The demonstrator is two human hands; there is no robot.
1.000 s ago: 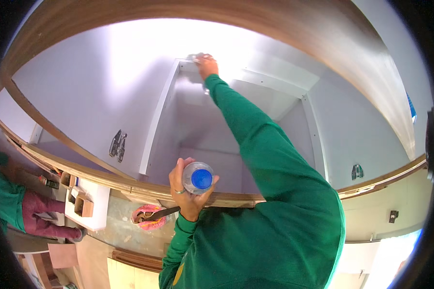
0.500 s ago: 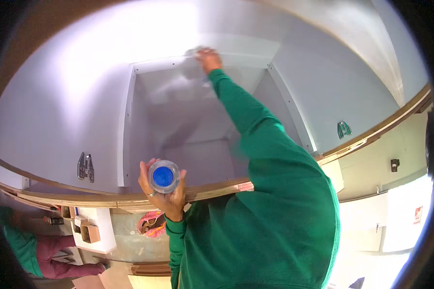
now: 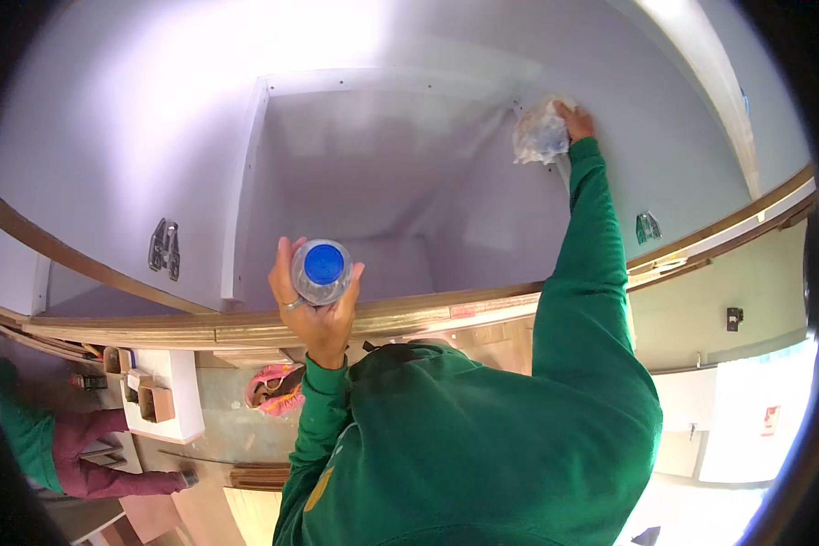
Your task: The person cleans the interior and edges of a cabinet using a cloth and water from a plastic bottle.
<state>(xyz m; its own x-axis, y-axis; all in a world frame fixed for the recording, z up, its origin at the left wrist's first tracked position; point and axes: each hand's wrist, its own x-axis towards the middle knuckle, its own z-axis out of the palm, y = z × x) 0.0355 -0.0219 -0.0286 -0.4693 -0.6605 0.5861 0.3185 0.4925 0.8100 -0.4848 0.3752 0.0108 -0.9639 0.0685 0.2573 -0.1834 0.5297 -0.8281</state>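
Note:
A clear plastic bottle with a round blue cap is in my left hand, whose fingers wrap round its sides. A ring shows on one finger. The bottle points cap-up in front of the open cabinet. At the far right corner of the opening, my right hand presses a crumpled whitish cloth or plastic wad against the white frame strip. Which material the wad is, I cannot tell. My right arm is stretched out in a green sleeve.
Metal hinges sit on the left door and right door. A wooden edge runs along the cabinet's near side. Behind are a white table with cardboard boxes, a pink bag and another person.
My right hand has moved right with the wad, from the top strip to the far right corner. My left hand still holds the bottle, now slightly higher in the picture.

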